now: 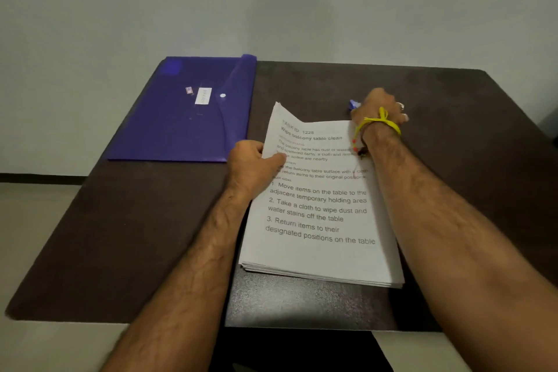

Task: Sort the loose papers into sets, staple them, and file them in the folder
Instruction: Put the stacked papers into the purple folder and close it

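On table (120, 235), paper stack (320, 220) lengthwise away, folder (169, 124) likewise

Dark brown table (151, 235), plain pale wall (271, 3) behind it

bare table (120, 235) left of paper stack (320, 220); folder (181, 118) blocks far-left corner; right edge open.

Paper stack (320, 220) — blue folder (187, 112) beside
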